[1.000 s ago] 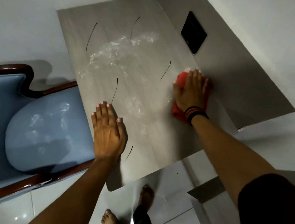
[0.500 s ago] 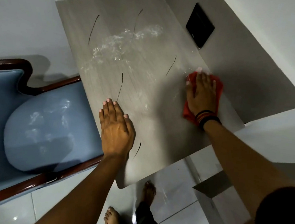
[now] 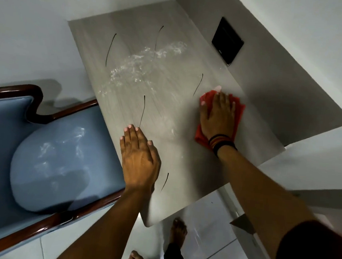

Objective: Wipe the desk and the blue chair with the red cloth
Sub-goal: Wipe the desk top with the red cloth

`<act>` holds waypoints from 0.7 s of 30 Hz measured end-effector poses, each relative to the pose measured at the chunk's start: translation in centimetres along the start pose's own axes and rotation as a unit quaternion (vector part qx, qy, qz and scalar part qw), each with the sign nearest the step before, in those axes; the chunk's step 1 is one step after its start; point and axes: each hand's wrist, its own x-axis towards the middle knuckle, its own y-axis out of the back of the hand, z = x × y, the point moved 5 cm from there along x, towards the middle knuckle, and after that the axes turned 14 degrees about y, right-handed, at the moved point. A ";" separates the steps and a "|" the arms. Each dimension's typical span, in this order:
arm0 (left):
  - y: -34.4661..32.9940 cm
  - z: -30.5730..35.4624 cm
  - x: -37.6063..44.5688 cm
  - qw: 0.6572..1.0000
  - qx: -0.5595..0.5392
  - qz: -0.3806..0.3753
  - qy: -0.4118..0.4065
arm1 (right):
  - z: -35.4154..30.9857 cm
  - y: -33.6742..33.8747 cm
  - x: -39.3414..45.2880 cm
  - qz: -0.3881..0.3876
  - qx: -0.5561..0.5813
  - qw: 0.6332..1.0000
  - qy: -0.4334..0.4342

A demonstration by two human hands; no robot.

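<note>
The grey wood-grain desk [image 3: 174,101] fills the middle of the view, with wet white streaks across its far half and thin dark curved marks. My right hand [image 3: 218,116] presses flat on the red cloth [image 3: 237,114] near the desk's right edge. My left hand [image 3: 139,159] lies flat on the desk near its left edge, fingers together and holding nothing. The blue chair [image 3: 47,160] with a dark wooden frame stands left of the desk; its seat cushion shows wet smears.
A black square plate [image 3: 227,40] is set in the grey wall panel to the right of the desk. White walls close in behind and to the left. My bare feet [image 3: 178,232] stand on the glossy white floor tiles below the desk's near corner.
My right hand with the red cloth has stayed near the desk's right edge, sliding slightly along it. My left hand remains flat on the desk. The camera has shifted a little.
</note>
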 end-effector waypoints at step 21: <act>-0.2 -1.1 8.4 1.000 -0.006 0.012 -0.002 | -2.0 -1.2 12.9 0.023 -0.051 0.997 0.061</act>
